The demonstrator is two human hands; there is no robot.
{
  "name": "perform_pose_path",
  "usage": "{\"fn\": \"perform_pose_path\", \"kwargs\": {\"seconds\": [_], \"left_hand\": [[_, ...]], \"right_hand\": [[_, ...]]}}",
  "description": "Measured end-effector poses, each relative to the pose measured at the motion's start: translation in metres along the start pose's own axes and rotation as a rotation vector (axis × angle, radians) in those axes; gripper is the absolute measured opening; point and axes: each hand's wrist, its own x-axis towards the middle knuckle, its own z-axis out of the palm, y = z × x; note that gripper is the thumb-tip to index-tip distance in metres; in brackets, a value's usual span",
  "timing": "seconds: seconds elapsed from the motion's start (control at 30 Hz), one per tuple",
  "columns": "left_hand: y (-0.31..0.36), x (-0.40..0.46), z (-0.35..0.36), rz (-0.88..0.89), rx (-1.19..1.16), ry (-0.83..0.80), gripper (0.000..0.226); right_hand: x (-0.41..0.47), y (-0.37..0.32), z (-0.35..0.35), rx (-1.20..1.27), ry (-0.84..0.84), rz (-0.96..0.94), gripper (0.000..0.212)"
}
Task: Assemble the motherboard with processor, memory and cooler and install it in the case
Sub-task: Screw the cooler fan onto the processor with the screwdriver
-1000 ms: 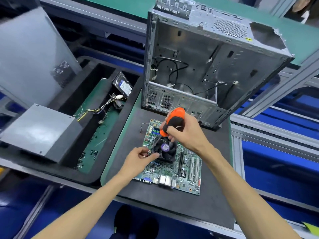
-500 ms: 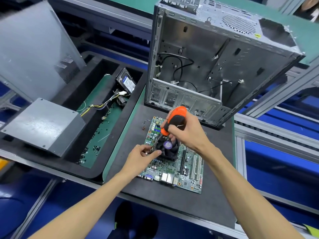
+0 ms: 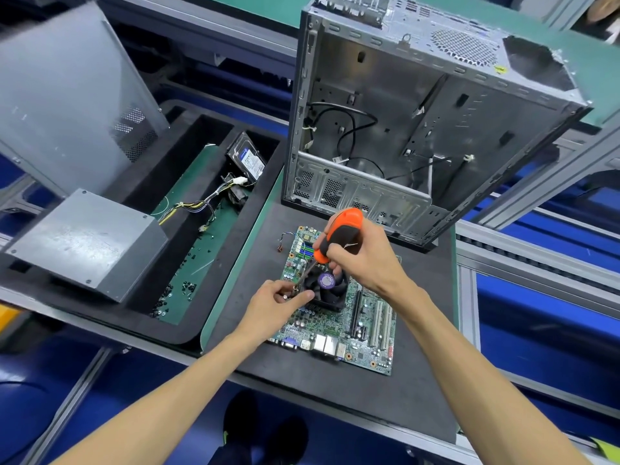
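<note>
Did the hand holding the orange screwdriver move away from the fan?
No. The right hand still grips the screwdriver over the cooler fan on the motherboard; only the camera view shifted.

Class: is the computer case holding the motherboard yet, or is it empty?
Empty: the case shows only cables; the motherboard lies outside.

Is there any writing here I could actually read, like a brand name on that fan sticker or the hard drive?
None is readable.
Purple sticker on the cooler: print blurred.
Hard drive label: too small.
Yellow sticker on the case: too small.
Motherboard markings: too small.
</note>
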Motion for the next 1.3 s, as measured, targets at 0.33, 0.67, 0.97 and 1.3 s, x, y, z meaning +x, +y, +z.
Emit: {"fn": "perform_pose_path", "kwargs": {"seconds": [0.33, 0.67, 0.97, 1.3], "left_hand": [[0.002, -0.001, 0.0, 0.006, 0.012, -0.002, 0.049], [0.001, -0.001, 0.001, 0.019, 0.027, -0.002, 0.051], [0.0, 0.001, 0.002, 0.014, 0.031, 0.004, 0.051], [-0.003, 0.003, 0.003, 0.01, 0.015, 0.005, 0.054]], "right_hand": [[0.001, -0.008, -0.005, -0.114, -0.092, -0.038, 0.022], [0.035, -0.072, -0.022, -0.672, -0.573, -0.256, 0.037], [0.041, -0.099, -0.001, -1.455, -0.867, -0.616, 0.019], [0.044, -0.105, 0.011, -1.41, -0.734, -0.196, 0.029]]}}
